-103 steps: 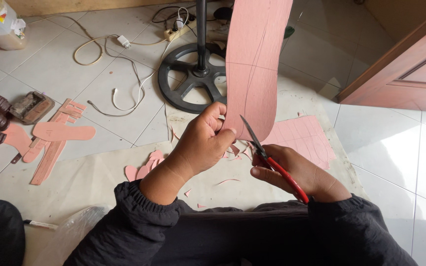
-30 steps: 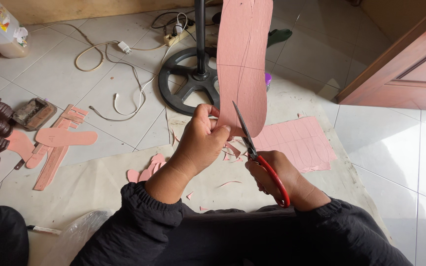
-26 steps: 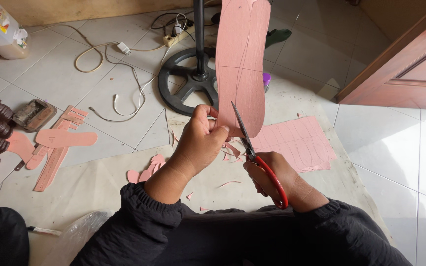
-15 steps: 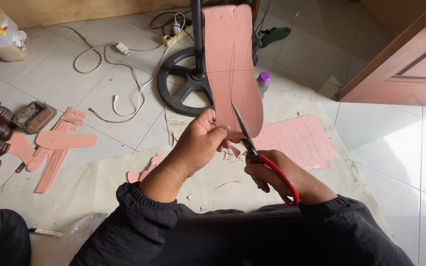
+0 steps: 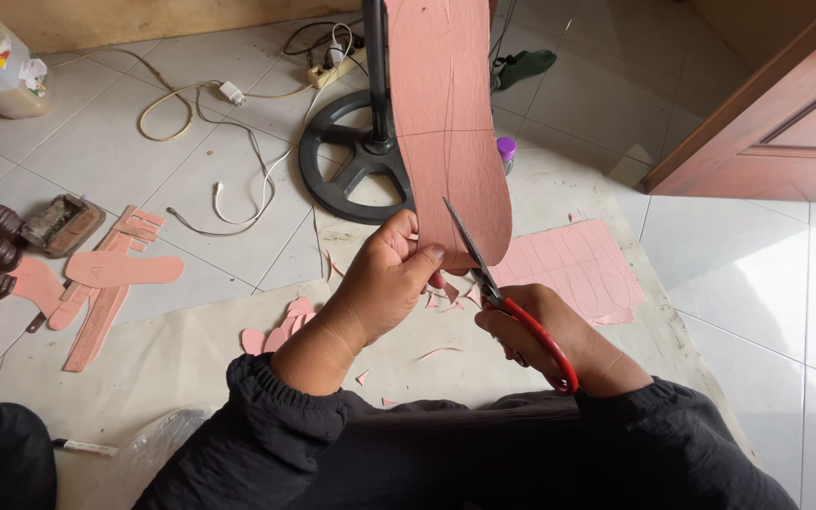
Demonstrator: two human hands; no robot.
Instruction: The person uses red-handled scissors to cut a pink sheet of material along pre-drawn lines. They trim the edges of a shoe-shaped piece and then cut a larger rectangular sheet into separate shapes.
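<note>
Pink sheet point(image 5: 446, 123) pinched left hand point(image 5: 384, 283); scissors point(image 5: 512, 302) right hand point(image 5: 559, 335).

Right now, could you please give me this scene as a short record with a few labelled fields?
Left hand: left hand pinches the lower edge of the pink sheet, held upright.
Right hand: right hand grips red-handled scissors, blades open at the sheet's edge.
Floor, left: pink sole-shaped cutout and strips.
Floor, ahead: black fan base, white cable.
Under the hands: pink scraps on beige paper.

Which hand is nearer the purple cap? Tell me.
Right. The right hand lies below the purple cap, working scissors; the left hand sits farther left, pinching the pink sheet.
</note>
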